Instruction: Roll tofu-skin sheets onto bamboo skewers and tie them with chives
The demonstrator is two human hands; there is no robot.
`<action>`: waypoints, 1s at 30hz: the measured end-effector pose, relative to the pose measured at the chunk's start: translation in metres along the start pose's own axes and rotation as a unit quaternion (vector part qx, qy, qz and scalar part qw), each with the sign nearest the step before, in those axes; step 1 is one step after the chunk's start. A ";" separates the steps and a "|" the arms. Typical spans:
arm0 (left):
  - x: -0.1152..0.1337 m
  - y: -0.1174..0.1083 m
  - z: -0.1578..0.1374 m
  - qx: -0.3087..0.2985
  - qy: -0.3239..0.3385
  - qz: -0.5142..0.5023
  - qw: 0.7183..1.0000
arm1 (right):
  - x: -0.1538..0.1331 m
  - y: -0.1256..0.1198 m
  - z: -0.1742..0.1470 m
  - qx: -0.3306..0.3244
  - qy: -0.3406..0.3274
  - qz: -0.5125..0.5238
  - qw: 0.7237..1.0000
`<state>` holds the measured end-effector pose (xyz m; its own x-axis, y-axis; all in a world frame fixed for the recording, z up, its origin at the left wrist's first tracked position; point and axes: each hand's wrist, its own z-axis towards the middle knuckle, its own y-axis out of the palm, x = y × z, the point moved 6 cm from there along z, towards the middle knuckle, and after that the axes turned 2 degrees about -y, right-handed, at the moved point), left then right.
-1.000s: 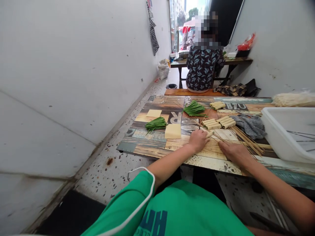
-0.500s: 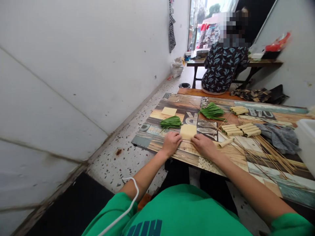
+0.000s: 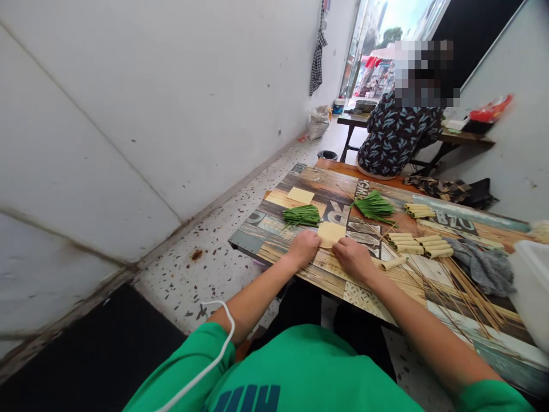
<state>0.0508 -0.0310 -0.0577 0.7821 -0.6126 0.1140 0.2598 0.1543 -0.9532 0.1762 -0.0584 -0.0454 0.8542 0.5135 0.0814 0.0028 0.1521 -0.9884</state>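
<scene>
A pale yellow square tofu sheet (image 3: 331,233) lies in front of me near the table's front edge. My left hand (image 3: 305,247) pinches its near left corner with curled fingers. At the near right corner, my right hand (image 3: 352,256) is closed on the same sheet. Just beyond my left hand lies a bunch of cut green chives (image 3: 301,215). A second bunch of chives (image 3: 373,206) rests farther back to the right. Another tofu sheet (image 3: 300,195) is on the table behind the nearer bunch. One rolled tofu sheet (image 3: 393,263) lies right of my right hand.
Several filled rolls (image 3: 405,243) sit in groups on the right, beside many thin bamboo skewers (image 3: 474,294). A grey cloth (image 3: 482,266) and a white plastic tub (image 3: 532,286) stand at the right. Beyond the table (image 3: 274,243), a person (image 3: 398,137) sits facing away on a bench.
The camera view has tilted and shifted a little. Both hands stay at the tofu sheet's near corners, and its near edge looks slightly lifted or bent now.
</scene>
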 end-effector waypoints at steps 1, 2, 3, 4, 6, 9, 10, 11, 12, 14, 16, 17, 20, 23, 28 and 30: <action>-0.001 0.000 0.002 -0.014 -0.004 -0.003 1.000 | 0.001 0.000 0.001 -0.007 0.006 0.002 1.000; -0.001 -0.001 0.004 -0.029 -0.004 -0.006 1.000 | 0.002 0.000 0.001 -0.010 0.011 0.009 1.000; -0.001 -0.002 0.006 -0.043 -0.003 -0.011 0.999 | 0.002 -0.001 0.001 -0.009 0.014 0.020 1.000; -0.002 -0.003 0.007 -0.054 -0.002 -0.016 0.998 | 0.003 -0.001 0.002 -0.004 0.017 0.035 0.999; -0.003 -0.006 0.006 -0.066 -0.011 -0.022 0.998 | 0.006 -0.003 0.004 0.010 0.023 0.076 0.997; -0.004 -0.012 0.004 -0.069 -0.029 -0.021 0.997 | 0.015 -0.003 0.010 0.036 0.042 0.142 0.988; -0.003 -0.014 0.003 -0.058 -0.027 -0.023 0.998 | 0.018 -0.004 0.012 0.048 0.051 0.156 0.985; -0.001 -0.018 0.003 -0.041 -0.021 -0.025 0.999 | 0.022 -0.006 0.014 0.062 0.057 0.165 0.983; 0.001 -0.021 0.003 -0.019 -0.011 -0.025 0.999 | 0.024 -0.008 0.014 0.077 0.060 0.170 0.981; 0.008 -0.026 0.001 0.020 0.007 -0.014 1.000 | 0.024 -0.014 0.012 0.102 0.042 0.168 0.980; 0.016 -0.028 -0.006 0.039 0.034 0.007 0.999 | 0.016 -0.019 0.003 0.109 -0.003 0.157 0.982; 0.022 -0.027 -0.012 0.041 0.055 0.018 0.997 | 0.011 -0.020 -0.003 0.100 -0.031 0.151 0.983; 0.039 -0.022 -0.038 0.033 0.128 0.042 0.990 | -0.004 -0.016 -0.022 0.023 -0.125 0.166 0.978; 0.045 -0.016 -0.059 0.011 0.156 0.044 0.987 | -0.004 -0.013 -0.015 -0.017 -0.139 0.210 0.968; 0.042 -0.012 -0.061 0.024 0.169 0.014 0.985 | 0.011 -0.012 0.064 -0.001 -0.022 0.128 0.992; 0.039 -0.014 -0.058 0.042 0.173 -0.009 0.984 | 0.006 -0.009 0.095 -0.012 0.001 0.079 0.997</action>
<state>0.0445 -0.1018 -0.0562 0.5405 -0.8412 0.0140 0.3282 0.1955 -0.9242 0.1318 0.0239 -0.0240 0.8462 0.5274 -0.0760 -0.1201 0.0498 -0.9915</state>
